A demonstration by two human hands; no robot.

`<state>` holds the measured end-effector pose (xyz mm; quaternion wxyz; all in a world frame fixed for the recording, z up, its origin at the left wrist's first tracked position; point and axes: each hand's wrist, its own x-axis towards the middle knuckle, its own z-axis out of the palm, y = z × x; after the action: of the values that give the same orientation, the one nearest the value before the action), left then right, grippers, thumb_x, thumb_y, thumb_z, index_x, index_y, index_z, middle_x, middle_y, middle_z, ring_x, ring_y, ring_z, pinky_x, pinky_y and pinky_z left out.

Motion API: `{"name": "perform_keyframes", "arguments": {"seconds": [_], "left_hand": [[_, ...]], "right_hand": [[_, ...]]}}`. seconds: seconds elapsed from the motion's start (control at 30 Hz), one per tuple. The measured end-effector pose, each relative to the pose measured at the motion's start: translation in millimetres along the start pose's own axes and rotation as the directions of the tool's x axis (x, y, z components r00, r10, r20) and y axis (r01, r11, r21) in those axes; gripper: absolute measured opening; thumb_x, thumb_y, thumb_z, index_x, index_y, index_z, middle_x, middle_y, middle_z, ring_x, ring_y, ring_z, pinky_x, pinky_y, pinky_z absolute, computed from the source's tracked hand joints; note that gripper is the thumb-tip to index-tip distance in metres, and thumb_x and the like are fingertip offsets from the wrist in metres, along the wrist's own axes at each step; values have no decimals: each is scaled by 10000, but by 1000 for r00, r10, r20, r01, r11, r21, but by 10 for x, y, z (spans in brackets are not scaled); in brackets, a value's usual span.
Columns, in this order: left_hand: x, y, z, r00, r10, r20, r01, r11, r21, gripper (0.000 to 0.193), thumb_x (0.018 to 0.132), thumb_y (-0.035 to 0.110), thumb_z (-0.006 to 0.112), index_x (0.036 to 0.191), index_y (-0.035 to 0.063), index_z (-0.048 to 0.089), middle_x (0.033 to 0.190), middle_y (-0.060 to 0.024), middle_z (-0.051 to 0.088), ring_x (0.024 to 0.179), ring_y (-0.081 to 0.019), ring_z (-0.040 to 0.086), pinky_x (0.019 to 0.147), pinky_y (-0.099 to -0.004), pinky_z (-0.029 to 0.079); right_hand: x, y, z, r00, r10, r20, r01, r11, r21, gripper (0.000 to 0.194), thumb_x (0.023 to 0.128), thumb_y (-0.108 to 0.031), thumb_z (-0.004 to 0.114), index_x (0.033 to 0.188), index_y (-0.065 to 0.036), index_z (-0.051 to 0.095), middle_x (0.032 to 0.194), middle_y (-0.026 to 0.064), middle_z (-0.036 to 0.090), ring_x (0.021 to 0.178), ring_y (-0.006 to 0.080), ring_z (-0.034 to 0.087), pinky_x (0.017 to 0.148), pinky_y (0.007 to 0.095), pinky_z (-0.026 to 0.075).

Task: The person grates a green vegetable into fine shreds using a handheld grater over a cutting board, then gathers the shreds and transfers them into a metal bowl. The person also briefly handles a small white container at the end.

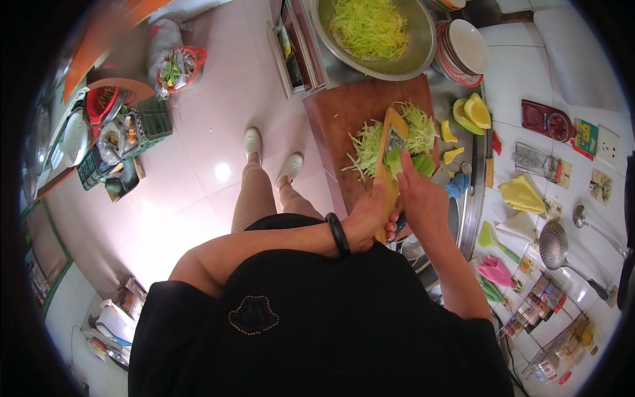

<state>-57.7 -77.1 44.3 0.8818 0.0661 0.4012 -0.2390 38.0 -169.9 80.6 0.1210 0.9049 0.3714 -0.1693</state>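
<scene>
My left hand [366,214], with a dark bangle at the wrist, grips the lower part of a wooden-framed grater [391,130]. The grater slants over a wooden cutting board [342,104]. My right hand [421,198] presses a pale green vegetable piece [394,161] against it, just below the metal blade. Pale green shreds [368,149] lie on the board on both sides of the grater. Another green piece [423,165] rests beside my right fingers. Beyond the board, a large metal bowl [322,37] holds a heap of similar shreds [369,27].
Stacked plates [469,47] stand right of the bowl. Hollowed yellow-green rind pieces [477,111], yellow scraps [448,132] and a blue scrubber [457,185] lie right of the board. An open drawer [283,59] juts out at the counter's left. A skimmer [553,244] hangs on the tiled wall.
</scene>
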Motion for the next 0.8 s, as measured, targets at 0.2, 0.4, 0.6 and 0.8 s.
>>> {"name": "perform_keyframes", "arguments": {"seconds": [0.2, 0.4, 0.6, 0.8], "left_hand": [[9, -48, -45, 999, 36, 17, -37, 999, 37, 581, 993, 667, 242, 1055, 130, 456, 697, -46, 475, 513, -164, 446, 460, -322, 423], [-32, -33, -95, 999, 7, 52, -8, 999, 36, 578, 985, 682, 237, 1051, 152, 457, 720, -37, 483, 533, -157, 454, 456, -326, 423], [58, -60, -163, 994, -18, 109, 15, 1000, 26, 597, 995, 661, 305, 1150, 109, 474, 743, -60, 509, 588, -182, 505, 535, -327, 464], [22, -67, -135, 999, 15, 47, -18, 998, 62, 621, 992, 665, 309, 1101, 82, 493, 728, -47, 500, 559, -167, 482, 527, -313, 448]], "right_hand": [[564, 302, 338, 995, -89, -51, 87, 996, -30, 372, 1018, -291, 463, 1347, -138, 544, 742, 158, 658, 615, 371, 626, 618, 487, 514], [1034, 928, 538, 983, 149, -106, -36, 724, 689, 395, 1017, -430, 476, 1037, -72, 640, 794, 118, 660, 705, 185, 635, 585, 346, 496], [376, 805, 536, 888, 141, 438, -387, -285, 877, 438, 1035, -484, 433, 1300, -138, 482, 697, -13, 464, 531, 72, 397, 444, 207, 299], [324, 586, 551, 923, 267, 276, -315, 118, 942, 294, 1028, -370, 506, 1112, -88, 497, 669, 24, 479, 492, 104, 435, 425, 244, 334]]}}
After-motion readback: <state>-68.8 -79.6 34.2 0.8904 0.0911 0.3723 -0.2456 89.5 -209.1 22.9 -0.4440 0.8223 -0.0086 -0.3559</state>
